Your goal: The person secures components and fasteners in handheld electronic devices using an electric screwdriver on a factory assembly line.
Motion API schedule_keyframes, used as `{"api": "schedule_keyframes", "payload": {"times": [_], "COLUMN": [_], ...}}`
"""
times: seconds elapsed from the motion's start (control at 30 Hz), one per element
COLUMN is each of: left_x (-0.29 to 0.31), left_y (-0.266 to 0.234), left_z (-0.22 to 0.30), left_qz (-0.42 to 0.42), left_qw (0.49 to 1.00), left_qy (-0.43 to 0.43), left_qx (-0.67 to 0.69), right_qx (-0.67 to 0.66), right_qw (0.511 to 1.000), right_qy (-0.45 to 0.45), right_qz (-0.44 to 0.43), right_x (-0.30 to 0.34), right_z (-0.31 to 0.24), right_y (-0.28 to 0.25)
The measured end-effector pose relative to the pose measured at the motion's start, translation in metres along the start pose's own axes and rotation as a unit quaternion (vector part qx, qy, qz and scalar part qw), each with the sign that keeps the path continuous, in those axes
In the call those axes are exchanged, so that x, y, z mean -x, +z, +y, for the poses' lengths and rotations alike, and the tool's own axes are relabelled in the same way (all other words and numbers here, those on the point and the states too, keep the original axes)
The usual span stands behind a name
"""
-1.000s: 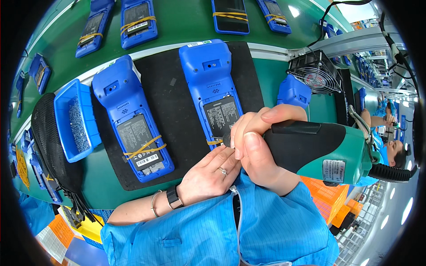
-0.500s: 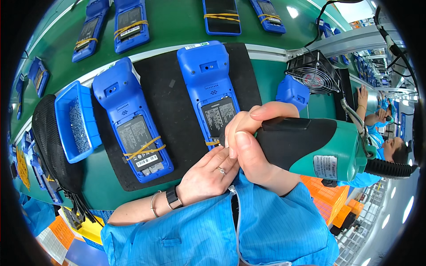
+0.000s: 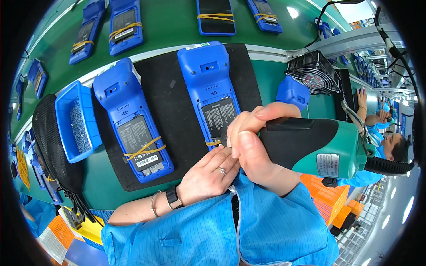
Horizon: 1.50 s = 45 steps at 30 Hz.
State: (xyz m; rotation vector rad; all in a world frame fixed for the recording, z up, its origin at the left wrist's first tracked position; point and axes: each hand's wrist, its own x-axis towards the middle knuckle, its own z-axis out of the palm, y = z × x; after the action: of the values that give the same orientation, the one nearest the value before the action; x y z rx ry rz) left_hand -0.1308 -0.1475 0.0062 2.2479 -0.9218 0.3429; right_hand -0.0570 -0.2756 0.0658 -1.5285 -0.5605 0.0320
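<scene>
My right hand is wrapped around a green and black electric screwdriver, which lies nearly level with its tip to the left. The tip is hidden behind my fingers. My left hand, fingers pressed together, grips the lower end of a blue handheld terminal just below that tip. This terminal lies back up with its battery showing and a yellow rubber band partly covered by my fingers. To its left lies a second blue terminal, a rubber band around its battery end. Both rest on a black mat.
A blue bin of small screws stands left, beside a black mesh pouch. Several banded terminals lie on the green conveyor beyond. A fan and blue part sit at right. A co-worker is farther right.
The terminals on the far green conveyor have slid a little to the left. The screwdriver and my right hand have shifted very slightly right; my left hand has barely moved.
</scene>
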Motion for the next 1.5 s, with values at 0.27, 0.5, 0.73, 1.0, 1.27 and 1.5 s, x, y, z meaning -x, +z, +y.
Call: {"api": "schedule_keyframes", "payload": {"times": [0.27, 0.5, 0.73, 1.0, 1.27, 1.5], "left_x": [0.0, 0.0, -0.001, -0.002, -0.002, -0.003], "left_y": [0.001, 0.002, 0.001, 0.002, 0.002, 0.0], "left_z": [0.0, 0.001, 0.0, 0.001, 0.0, 0.001], "left_qz": [-0.01, -0.003, -0.006, -0.007, -0.005, -0.009], "left_qw": [1.0, 1.0, 1.0, 1.0, 1.0, 1.0], "left_qy": [-0.003, -0.005, -0.001, -0.01, -0.008, -0.014], "left_qx": [0.0, 0.004, -0.004, -0.001, 0.001, 0.008], "right_qx": [-0.049, -0.043, -0.045, -0.042, -0.045, -0.036], "right_qw": [0.999, 0.999, 0.999, 0.999, 0.999, 0.998], "right_qy": [0.002, 0.0, 0.009, -0.003, -0.007, 0.003], "right_qz": [0.018, 0.005, 0.012, 0.022, 0.027, 0.049], "right_x": [0.0, -0.001, 0.0, -0.001, -0.001, 0.0], "right_z": [0.003, 0.004, 0.005, 0.008, 0.008, -0.007], "right_y": [0.001, -0.001, -0.001, -0.001, -0.001, 0.002]}}
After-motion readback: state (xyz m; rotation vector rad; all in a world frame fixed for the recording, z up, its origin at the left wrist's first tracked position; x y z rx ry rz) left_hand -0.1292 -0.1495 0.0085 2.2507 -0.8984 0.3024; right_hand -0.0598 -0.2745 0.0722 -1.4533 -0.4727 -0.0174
